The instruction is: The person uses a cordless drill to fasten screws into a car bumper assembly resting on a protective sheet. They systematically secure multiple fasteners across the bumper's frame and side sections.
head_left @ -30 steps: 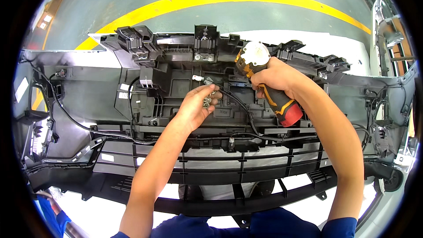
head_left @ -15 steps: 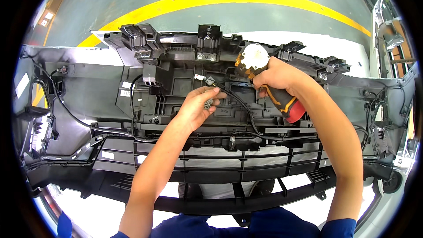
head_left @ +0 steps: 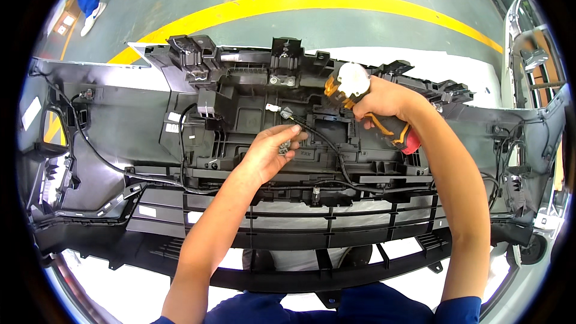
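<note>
Left hand (head_left: pixel 270 150) cupped around small screws (head_left: pixel 285 146) above the bumper panel (head_left: pixel 120 126); right hand (head_left: pixel 384 99) fisted on power screwdriver (head_left: pixel 354 87).

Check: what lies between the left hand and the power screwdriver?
Head view: a black cable crosses black bumper ribbing between the left hand and the power screwdriver.

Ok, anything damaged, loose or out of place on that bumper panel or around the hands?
Nothing stands out. The black bumper panel lies flat, its cables run along it, the left hand cups small fasteners, and the right hand grips the yellow driver.
</note>
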`<state>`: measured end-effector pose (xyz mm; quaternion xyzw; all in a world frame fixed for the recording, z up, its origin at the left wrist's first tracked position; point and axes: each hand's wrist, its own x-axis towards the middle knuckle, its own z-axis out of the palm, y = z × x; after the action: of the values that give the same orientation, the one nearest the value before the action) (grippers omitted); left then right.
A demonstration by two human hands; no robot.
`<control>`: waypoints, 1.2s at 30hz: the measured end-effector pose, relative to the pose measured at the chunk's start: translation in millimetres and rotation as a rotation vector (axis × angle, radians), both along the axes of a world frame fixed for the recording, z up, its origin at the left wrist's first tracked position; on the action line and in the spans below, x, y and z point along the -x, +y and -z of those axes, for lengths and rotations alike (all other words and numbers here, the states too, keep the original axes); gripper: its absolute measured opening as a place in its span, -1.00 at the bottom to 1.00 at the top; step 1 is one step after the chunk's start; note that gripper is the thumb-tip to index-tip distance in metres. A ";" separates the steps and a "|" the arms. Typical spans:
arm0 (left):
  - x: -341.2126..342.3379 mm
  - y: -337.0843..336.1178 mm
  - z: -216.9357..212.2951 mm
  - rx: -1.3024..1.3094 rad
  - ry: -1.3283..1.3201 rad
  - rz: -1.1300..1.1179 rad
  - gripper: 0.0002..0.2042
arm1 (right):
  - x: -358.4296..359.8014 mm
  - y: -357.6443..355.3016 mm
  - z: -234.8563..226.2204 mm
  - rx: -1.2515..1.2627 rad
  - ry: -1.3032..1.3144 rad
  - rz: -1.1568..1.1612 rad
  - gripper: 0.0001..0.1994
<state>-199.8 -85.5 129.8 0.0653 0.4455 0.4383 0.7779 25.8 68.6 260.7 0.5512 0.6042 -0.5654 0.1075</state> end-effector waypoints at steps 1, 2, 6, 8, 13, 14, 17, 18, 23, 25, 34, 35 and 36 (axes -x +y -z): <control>-0.1 -1.0 -0.2 0.005 -0.001 0.001 -0.73 | 0.5 1.1 1.4 -0.028 -0.023 -0.062 -0.74; -0.6 -1.0 -0.2 0.010 -0.002 0.001 -0.73 | 1.0 2.6 2.9 -0.056 -0.045 -0.124 -0.76; -5.5 -0.2 4.5 0.030 -0.023 -0.018 -0.73 | 6.2 10.6 4.9 -0.108 -0.108 -0.295 -0.76; -5.9 -2.1 3.9 0.030 -0.027 -0.026 -0.73 | 8.6 16.8 5.2 -0.109 -0.156 -0.298 -0.76; -6.5 -4.4 1.4 0.015 -0.034 -0.006 -0.73 | -6.5 39.9 17.0 -0.115 -0.257 -0.397 -0.74; -5.4 -5.4 1.7 0.015 -0.035 -0.003 -0.73 | -6.7 42.5 18.4 -0.131 -0.302 -0.431 -0.73; -1.0 -9.6 4.9 0.027 -0.021 -0.009 -0.71 | 3.6 44.7 14.7 -0.163 -0.323 -0.517 -0.78; -1.2 -9.6 3.4 0.034 -0.013 -0.016 -0.71 | 7.2 45.0 12.4 -0.167 -0.324 -0.541 -0.79; -1.7 -12.0 -2.8 0.051 -0.017 -0.043 -0.70 | 13.4 47.9 11.1 -0.186 -0.361 -0.536 -0.75; -5.0 -11.1 -2.7 0.037 -0.029 -0.030 -0.70 | 5.0 50.0 19.7 -0.163 -0.360 -0.536 -0.71; -8.9 -14.7 -6.7 0.029 -0.037 -0.008 -0.70 | 21.6 54.0 2.2 -0.276 -0.527 -0.737 -0.56; -11.0 -16.1 -5.3 0.041 -0.057 -0.023 -0.70 | 16.7 52.0 0.7 -0.295 -0.476 -0.708 -0.57; -10.6 -18.1 -5.7 0.057 -0.072 -0.049 -0.70 | 15.1 49.3 -2.0 -0.294 -0.458 -0.701 -0.58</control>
<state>-189.1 -103.5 135.5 0.0163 0.4308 0.4465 0.7840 10.6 117.9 262.7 0.4334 0.7891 -0.2661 0.3446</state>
